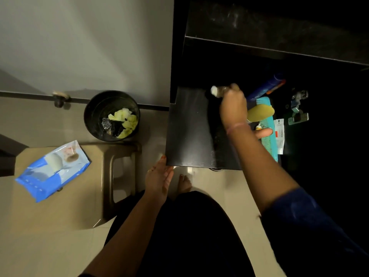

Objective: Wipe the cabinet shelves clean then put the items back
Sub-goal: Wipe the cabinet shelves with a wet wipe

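The black cabinet shelf [191, 126] fills the middle right. My right hand [232, 105] reaches over it and is shut on a small bottle with a white cap [216, 90], held near the shelf's back. To the right of that hand lie a dark blue tube [263, 87], a teal comb [269, 136], a yellow-green bottle [260, 112], a peach-coloured item [264, 132] and a white sachet [279, 134]. My left hand [158, 179] is open, fingertips touching the shelf's front left corner.
A black waste bin [111, 115] with used yellow wipes stands on the floor by the wall. A blue pack of wipes [53, 169] lies on a beige plastic stool [83, 196]. A metal door hinge [298, 108] sits at the cabinet's right side. My bare foot [184, 182] is below the shelf.
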### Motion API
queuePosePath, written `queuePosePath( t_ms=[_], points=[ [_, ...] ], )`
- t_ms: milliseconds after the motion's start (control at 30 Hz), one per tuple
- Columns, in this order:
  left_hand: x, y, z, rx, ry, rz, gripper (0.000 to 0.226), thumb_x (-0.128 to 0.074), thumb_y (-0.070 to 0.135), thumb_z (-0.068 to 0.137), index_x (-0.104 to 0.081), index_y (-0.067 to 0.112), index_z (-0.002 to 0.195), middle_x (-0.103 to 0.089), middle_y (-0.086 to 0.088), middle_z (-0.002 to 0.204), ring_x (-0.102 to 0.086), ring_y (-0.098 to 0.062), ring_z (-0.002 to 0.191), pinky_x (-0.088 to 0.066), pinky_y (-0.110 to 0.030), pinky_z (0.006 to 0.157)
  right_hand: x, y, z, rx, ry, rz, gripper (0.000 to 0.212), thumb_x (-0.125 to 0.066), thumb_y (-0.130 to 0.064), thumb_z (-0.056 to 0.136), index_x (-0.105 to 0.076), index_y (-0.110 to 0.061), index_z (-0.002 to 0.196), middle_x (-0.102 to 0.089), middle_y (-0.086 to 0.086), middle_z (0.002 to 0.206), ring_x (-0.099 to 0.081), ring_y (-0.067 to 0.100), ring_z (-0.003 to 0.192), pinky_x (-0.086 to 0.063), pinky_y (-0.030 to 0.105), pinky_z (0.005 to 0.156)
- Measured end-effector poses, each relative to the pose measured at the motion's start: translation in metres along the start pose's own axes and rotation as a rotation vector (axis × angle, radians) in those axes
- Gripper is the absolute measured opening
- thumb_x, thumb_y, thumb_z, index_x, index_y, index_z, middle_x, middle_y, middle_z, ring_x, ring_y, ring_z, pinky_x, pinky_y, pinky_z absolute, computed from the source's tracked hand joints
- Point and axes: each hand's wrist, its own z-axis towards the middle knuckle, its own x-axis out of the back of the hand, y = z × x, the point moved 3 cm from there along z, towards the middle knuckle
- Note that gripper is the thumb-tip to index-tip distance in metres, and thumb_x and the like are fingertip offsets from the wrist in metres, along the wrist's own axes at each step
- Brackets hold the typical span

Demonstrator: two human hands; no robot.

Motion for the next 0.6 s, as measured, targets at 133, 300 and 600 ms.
queuePosePath(
  t_ms=[133, 300, 600],
  points=[
    [0.001, 0.0, 0.004, -0.017, -0.008, -0.023, 0.014, -0.056, 0.018, 0.092, -0.062, 0.012, 0.103, -0.063, -0.009, 0.115, -0.064, -0.011, 0.089, -0.05, -0.022, 0.075, -0.027, -0.002, 0.026, -0.079, -0.136, -0.034, 0.036, -0.033, 0.004, 0.092, -0.055, 0.006, 0.121, -0.056, 0.028, 0.122, -0.05, 0.039, 0.12, -0.043, 0.045, 0.097],
    [-0.002, -0.002, -0.001, 0.007, 0.009, -0.044, 0.024, -0.055, 0.017, 0.093, -0.059, 0.008, 0.115, -0.051, -0.025, 0.133, -0.047, -0.032, 0.127, -0.044, -0.029, 0.101, -0.056, 0.021, -0.096, 0.19, -0.132, -0.082, 0.039, -0.046, 0.001, 0.077, -0.059, -0.011, 0.112, -0.051, 0.014, 0.119, -0.06, 0.031, 0.11, -0.055, 0.034, 0.086],
    [-0.005, 0.0, -0.008, 0.032, 0.063, -0.075, 0.021, -0.058, 0.02, 0.091, -0.06, 0.007, 0.108, -0.055, -0.021, 0.131, -0.06, -0.023, 0.113, -0.047, -0.027, 0.09, 0.025, 0.004, -0.136, 0.095, -0.25, -0.142, 0.031, -0.044, 0.011, 0.084, -0.063, -0.003, 0.104, -0.067, 0.02, 0.099, -0.066, 0.037, 0.089, -0.051, 0.044, 0.075]
  ],
)
